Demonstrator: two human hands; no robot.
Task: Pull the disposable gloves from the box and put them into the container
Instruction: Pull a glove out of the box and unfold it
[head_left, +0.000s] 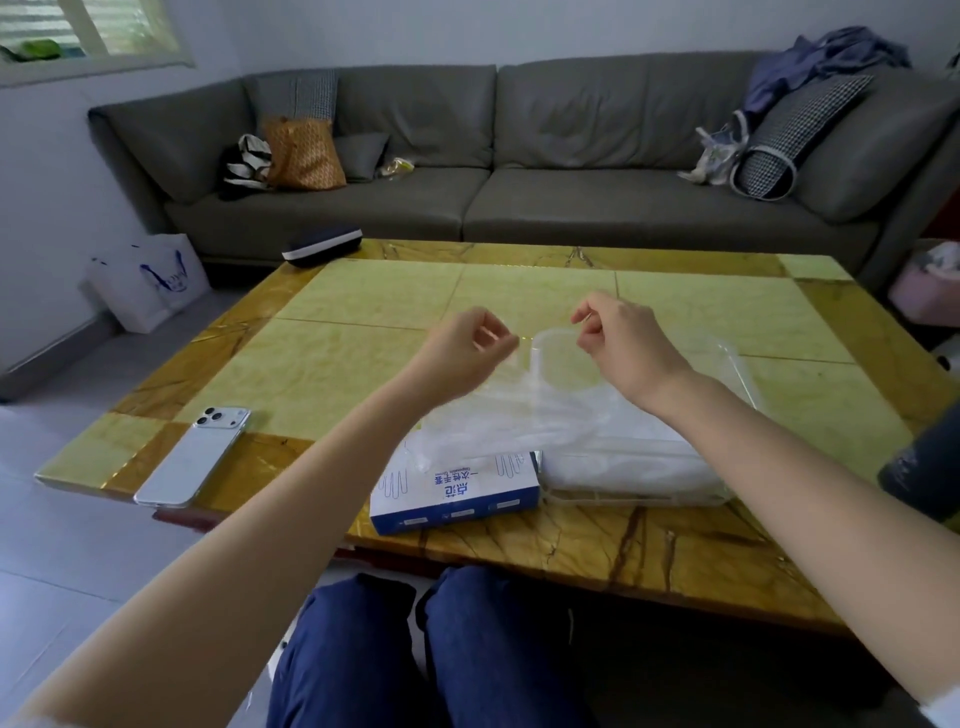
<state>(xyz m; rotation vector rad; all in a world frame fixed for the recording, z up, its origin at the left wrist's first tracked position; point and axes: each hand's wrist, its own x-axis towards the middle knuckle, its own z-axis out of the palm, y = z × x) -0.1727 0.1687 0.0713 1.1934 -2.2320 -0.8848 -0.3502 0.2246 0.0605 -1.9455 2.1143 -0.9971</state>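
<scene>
A blue and white glove box (457, 493) lies at the table's near edge. To its right stands a clear plastic container (727, 364) with a white heap of gloves (623, 457) inside. A thin transparent glove (498, 415) hangs stretched above the box and container. My left hand (467, 348) pinches its left top corner with curled fingers. My right hand (618, 338) pinches the right top corner above the container. The glove's lower end trails down to the box opening.
A white phone (192, 457) lies at the yellow marble table's (363, 306) left near edge. A dark case (322, 247) sits at the far left corner. A dark object (924, 478) stands at the right edge. A grey sofa is behind.
</scene>
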